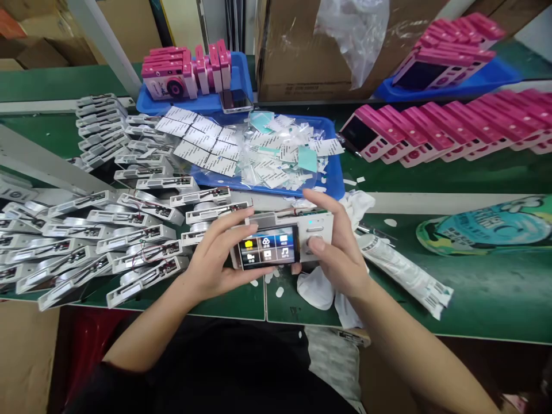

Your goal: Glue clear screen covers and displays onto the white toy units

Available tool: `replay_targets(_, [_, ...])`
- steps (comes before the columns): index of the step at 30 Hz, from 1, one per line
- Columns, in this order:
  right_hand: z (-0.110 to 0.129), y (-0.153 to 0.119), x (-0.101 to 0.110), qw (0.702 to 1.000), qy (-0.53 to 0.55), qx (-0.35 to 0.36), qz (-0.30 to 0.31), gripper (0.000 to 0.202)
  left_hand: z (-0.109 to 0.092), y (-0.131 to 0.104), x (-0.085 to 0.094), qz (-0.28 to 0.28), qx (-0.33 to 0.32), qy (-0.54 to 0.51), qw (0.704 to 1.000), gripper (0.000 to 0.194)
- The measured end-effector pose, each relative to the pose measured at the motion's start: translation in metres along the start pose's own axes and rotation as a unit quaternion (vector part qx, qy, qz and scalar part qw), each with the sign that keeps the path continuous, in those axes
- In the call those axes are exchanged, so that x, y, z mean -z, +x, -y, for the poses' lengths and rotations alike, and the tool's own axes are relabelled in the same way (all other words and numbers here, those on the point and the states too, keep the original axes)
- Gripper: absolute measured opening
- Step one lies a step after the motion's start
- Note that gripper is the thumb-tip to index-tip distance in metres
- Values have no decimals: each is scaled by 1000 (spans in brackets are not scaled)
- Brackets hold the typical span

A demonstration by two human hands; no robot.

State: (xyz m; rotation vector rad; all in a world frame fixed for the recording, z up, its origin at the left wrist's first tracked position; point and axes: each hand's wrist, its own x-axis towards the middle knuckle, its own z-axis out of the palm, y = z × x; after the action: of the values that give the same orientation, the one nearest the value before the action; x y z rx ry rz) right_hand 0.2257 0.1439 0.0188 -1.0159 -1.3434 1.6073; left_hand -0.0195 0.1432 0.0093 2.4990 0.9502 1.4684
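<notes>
Between my hands is a white toy camera (304,230) with its top edge uncovered, showing parts inside. Its lit screen (270,248) displays a menu of icons, one of them a yellow folder. My left hand (218,253) grips the left end, fingers over the top corner and thumb along the bottom edge. My right hand (338,247) holds the right end, thumb on the round button and index finger raised above the top edge. A small light glows on the white panel. Rows of open white camera housings (142,241) lie just left of my left hand.
Behind the hands, a blue tray (338,178) holds paper label sheets and scraps. Pink cameras (172,83) stand on another blue tray; more pink cameras (448,129) line the right. A white packet (407,273) and a teal printed bag (487,224) lie on the green table (478,287).
</notes>
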Motion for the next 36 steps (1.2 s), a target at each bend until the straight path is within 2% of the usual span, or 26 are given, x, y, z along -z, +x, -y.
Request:
replay_targets(6, [10, -39, -29, 998, 9, -6, 55, 79, -40, -30, 29, -35, 50, -46, 997, 66])
replay_targets(11, [3, -66, -61, 997, 43, -60, 24, 70, -61, -57, 50, -25, 85, -44, 995, 63])
replay_targets(14, [-5, -75, -77, 998, 18, -60, 6, 67, -64, -69, 59, -6, 99, -46, 994, 64])
replay_targets(18, [-18, -84, -94, 998, -22, -43, -45, 44, -64, -83, 68, 24, 101, -64, 992, 69])
replay_targets(20, [-23, -88, -98, 997, -10, -55, -46, 42, -63, -91, 70, 29, 100, -77, 992, 70])
replay_targets(23, [-29, -92, -96, 999, 8, -49, 19, 46, -61, -100, 73, 18, 108, -92, 990, 67])
replay_targets(26, [-31, -92, -89, 995, -56, -59, 64, 60, -58, -107, 77, 25, 111, -87, 990, 61])
replay_targets(29, [-29, -91, -86, 987, -96, -102, 76, 69, -56, -111, 80, 44, 110, -72, 990, 59])
replay_targets(32, [-25, -91, -89, 986, -70, -124, 86, 74, -56, -113, 82, 41, 105, -60, 992, 57])
replay_targets(36, [-20, -95, -98, 990, -31, -135, 23, 68, -56, -113, 81, 18, 85, -58, 995, 60])
